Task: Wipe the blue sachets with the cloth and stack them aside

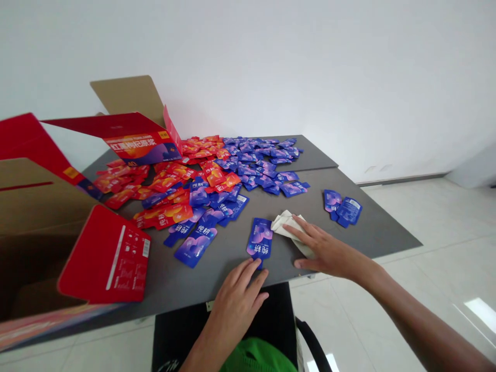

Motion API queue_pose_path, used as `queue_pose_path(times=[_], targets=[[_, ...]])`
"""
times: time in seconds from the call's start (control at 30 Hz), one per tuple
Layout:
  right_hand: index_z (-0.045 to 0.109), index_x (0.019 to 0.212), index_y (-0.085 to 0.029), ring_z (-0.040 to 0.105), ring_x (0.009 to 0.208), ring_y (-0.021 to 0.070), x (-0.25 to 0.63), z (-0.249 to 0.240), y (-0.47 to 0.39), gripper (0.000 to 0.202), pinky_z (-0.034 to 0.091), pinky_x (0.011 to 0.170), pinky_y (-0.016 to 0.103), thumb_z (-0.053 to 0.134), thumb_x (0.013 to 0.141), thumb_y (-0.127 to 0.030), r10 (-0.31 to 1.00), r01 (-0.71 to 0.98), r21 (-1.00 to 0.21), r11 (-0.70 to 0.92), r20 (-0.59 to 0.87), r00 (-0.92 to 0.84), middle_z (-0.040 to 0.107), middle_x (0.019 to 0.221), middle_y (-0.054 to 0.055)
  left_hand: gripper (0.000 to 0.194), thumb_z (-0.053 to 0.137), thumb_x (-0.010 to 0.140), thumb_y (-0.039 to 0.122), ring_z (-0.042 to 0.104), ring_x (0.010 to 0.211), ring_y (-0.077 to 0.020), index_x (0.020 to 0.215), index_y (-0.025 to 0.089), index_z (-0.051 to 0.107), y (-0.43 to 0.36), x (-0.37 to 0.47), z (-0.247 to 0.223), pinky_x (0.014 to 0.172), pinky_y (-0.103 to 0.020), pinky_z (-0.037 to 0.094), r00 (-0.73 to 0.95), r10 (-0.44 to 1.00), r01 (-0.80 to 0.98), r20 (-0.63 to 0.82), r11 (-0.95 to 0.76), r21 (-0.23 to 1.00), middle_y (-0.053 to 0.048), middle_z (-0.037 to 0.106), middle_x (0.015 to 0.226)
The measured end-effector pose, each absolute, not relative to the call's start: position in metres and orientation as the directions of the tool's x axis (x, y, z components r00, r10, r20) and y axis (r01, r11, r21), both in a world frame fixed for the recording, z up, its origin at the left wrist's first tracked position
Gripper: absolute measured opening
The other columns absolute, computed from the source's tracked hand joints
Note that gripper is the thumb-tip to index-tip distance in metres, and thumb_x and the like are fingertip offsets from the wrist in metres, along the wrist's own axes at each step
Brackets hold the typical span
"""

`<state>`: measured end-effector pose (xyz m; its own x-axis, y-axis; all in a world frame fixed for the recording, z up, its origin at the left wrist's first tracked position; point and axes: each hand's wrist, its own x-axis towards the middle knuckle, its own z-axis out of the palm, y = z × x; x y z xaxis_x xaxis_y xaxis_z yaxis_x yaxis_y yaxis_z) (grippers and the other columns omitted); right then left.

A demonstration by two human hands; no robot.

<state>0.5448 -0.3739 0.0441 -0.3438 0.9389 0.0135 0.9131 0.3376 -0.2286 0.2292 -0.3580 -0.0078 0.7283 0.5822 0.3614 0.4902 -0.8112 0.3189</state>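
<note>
Left hand (237, 292) flat on the table (372, 235), fingers spread, fingertips touching the lower edge of a blue sachet (260, 237); not gripping it. Right hand (327, 250) open, palm pressing a beige cloth (287, 225) just right of that sachet. Small blue sachet pair (343, 209) beyond the right hand. Mixed red and blue sachet pile (217, 170) further out, ahead-left. Open red cartons (104, 261) far left of the left hand.
</note>
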Motion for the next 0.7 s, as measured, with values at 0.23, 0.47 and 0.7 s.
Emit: queue_pose_path(times=[0.23,0.47,0.7], targets=[[0.04,0.16,-0.036,0.049,0.142,0.0423,0.555,0.043,-0.357,0.102,0.046,0.112,0.059,0.085,0.074,-0.065,0.916,0.899,-0.258,0.353,-0.098,-0.388,0.034,0.168,0.014,0.046,0.068,0.094,0.011,0.06,0.133,-0.0282,0.138,0.021,0.063,-0.354,0.227,-0.019,0.11,-0.047,0.056,0.75,0.548,0.477,0.37,-0.836,0.271,-0.008,0.063,0.146],[0.061,0.143,-0.03,0.067,0.123,0.0268,0.546,0.042,-0.351,0.038,0.055,0.106,0.044,0.049,0.107,-0.036,0.939,0.888,-0.318,0.333,0.199,-0.28,0.066,0.139,0.01,0.04,0.063,0.098,0.013,0.061,0.133,-0.0259,0.137,0.019,0.063,-0.352,0.227,-0.026,0.109,-0.043,0.057,0.742,0.522,0.452,0.421,-0.853,0.26,-0.009,0.066,0.142],[0.064,0.137,-0.028,0.07,0.113,0.0244,0.487,0.061,-0.336,0.033,0.057,0.101,0.038,0.053,0.107,-0.036,0.906,0.833,-0.432,0.346,0.385,-0.177,0.067,0.131,0.01,0.029,0.062,0.101,0.02,0.066,0.124,-0.0244,0.129,0.016,0.067,-0.353,0.229,-0.026,0.106,-0.041,0.058,0.695,0.518,0.437,0.499,-0.855,0.279,-0.008,0.072,0.133]])
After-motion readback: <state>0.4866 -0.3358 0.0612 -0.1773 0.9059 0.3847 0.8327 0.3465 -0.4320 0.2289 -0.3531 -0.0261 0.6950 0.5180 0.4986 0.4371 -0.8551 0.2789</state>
